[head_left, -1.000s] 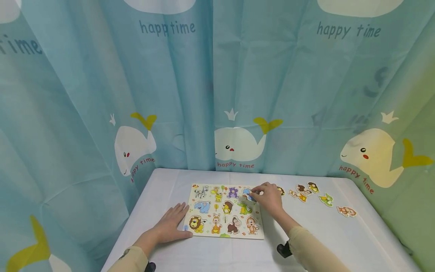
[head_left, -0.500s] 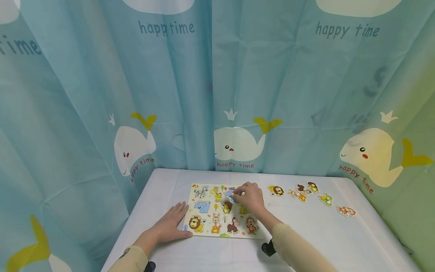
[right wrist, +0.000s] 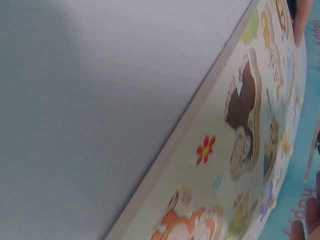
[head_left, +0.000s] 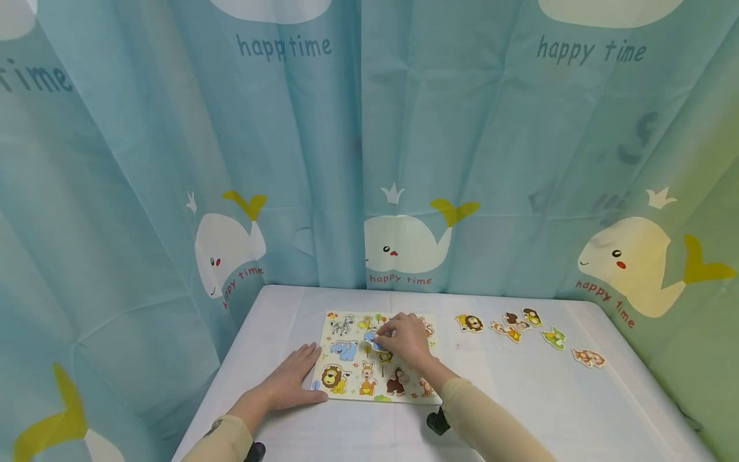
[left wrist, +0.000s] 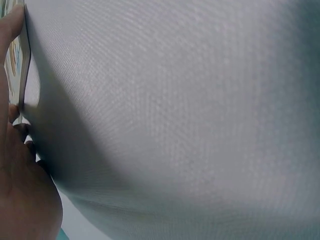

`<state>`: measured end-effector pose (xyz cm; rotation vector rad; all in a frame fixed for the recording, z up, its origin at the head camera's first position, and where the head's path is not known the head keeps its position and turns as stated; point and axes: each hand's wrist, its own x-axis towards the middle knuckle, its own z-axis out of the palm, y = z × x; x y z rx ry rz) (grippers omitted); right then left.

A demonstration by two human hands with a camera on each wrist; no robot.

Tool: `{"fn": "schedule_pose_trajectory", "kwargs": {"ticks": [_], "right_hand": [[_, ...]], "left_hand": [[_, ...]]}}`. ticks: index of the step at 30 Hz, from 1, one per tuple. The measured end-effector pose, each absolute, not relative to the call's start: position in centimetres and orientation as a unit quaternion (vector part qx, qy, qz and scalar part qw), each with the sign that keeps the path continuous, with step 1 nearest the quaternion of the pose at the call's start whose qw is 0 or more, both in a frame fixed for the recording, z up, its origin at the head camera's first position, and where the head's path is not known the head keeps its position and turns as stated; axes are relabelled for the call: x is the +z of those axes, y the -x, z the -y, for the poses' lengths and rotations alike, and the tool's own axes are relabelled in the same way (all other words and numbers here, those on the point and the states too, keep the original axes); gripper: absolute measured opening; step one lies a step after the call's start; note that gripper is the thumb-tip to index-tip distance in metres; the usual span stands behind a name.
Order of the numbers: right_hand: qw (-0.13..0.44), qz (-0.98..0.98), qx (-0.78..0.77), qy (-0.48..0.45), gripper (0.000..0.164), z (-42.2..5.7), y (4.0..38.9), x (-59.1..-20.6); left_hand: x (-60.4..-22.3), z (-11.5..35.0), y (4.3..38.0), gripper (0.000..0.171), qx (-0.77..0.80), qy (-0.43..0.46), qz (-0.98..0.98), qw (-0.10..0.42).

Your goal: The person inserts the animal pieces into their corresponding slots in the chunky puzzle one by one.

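A flat animal puzzle board (head_left: 355, 395) lies on the white table. My right hand (head_left: 407, 340) is over its middle and pinches a small blue puzzle piece (head_left: 372, 337) between thumb and fingertips. To the left of that piece is the blue elephant picture (head_left: 344, 350) of the board. My left hand (head_left: 288, 385) rests at the board's left edge with fingers extended and the thumb at the near corner. In the right wrist view, fingers (right wrist: 312, 215) show at the right border, and the gorilla picture (right wrist: 242, 115) is near the board's edge.
Loose animal pieces lie right of the board: a lion (head_left: 469, 323), a kangaroo (head_left: 505, 332), a brown-headed piece (head_left: 516, 321), a hedgehog (head_left: 532, 317), a green crocodile (head_left: 554, 339) and a monkey (head_left: 589, 358). A blue whale-print curtain (head_left: 323, 160) hangs behind the table.
My right hand has moved left across the board with the blue piece, from the upper right corner to the middle. My left hand has stayed in place.
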<state>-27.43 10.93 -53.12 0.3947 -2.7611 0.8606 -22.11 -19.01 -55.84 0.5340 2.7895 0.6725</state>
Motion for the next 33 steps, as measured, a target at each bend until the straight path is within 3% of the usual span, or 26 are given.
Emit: {"fn": "schedule_pose_trajectory", "kwargs": {"ticks": [33], "right_hand": [[0.080,0.949,0.268,-0.144,0.011,-5.1,28.0,-54.9]], "left_hand": [[-55.3,19.0,22.0,0.109,0.239,-0.180,-0.947,0.122]]}}
